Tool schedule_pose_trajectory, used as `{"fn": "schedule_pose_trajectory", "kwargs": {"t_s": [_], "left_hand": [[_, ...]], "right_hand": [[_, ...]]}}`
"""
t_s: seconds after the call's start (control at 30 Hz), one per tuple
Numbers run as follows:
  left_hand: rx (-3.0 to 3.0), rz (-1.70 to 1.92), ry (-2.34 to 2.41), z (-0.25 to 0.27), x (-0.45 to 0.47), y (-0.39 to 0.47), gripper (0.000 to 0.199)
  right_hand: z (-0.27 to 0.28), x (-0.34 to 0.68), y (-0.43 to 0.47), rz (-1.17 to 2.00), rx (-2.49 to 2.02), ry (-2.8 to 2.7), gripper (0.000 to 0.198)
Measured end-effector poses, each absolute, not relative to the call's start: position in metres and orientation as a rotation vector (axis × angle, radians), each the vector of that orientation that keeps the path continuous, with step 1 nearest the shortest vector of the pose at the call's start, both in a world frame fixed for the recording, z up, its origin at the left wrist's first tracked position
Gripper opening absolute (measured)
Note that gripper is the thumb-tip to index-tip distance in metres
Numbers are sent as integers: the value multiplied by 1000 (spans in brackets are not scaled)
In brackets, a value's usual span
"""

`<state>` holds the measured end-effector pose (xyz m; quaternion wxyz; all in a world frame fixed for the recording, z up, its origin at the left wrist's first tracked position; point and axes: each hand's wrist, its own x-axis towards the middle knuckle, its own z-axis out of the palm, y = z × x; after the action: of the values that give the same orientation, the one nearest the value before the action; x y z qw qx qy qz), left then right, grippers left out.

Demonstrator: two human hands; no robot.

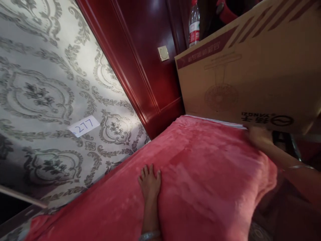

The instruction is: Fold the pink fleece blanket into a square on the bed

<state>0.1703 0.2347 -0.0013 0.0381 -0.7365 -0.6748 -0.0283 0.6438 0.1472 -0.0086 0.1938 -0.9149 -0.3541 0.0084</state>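
A pink-red plush blanket [200, 167] covers a raised surface in front of me. My left hand [149, 182] lies flat on it near the middle, fingers spread, holding nothing. At the blanket's far right corner is my right hand [259, 135], beside the end of a thin white edge [220, 123] that runs along the back. Motion blur smears its fingers, so whether it grips the cloth does not show.
A large cardboard box [240, 73] stands behind the blanket, with a plastic bottle [194, 25] at its upper left. Dark red wood panelling [140, 63] and patterned wallpaper [40, 93] are on the left. A white card [84, 126] marked 277 is on the wallpaper.
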Motion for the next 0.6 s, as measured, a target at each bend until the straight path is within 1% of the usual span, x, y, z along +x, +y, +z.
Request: {"fn": "schedule_pose_trajectory", "kwargs": {"t_s": [0.13, 0.3, 0.37, 0.47, 0.6], "left_hand": [[-2256, -109, -2063, 0, 171, 234, 58], [-2261, -117, -2059, 1, 172, 235, 58], [-2259, -124, -2056, 0, 171, 235, 58], [-2260, -139, -2045, -2, 170, 236, 58], [-2257, -145, -2047, -3, 170, 236, 57]], "right_hand": [[-15, 654, 118, 97, -2631, -963, 51], [-15, 659, 122, 180, -2623, -1107, 42], [-14, 658, 125, 178, -2596, -1173, 39], [-16, 654, 127, 163, -2546, -1248, 43], [-19, 650, 124, 139, -2447, -1311, 37]]}}
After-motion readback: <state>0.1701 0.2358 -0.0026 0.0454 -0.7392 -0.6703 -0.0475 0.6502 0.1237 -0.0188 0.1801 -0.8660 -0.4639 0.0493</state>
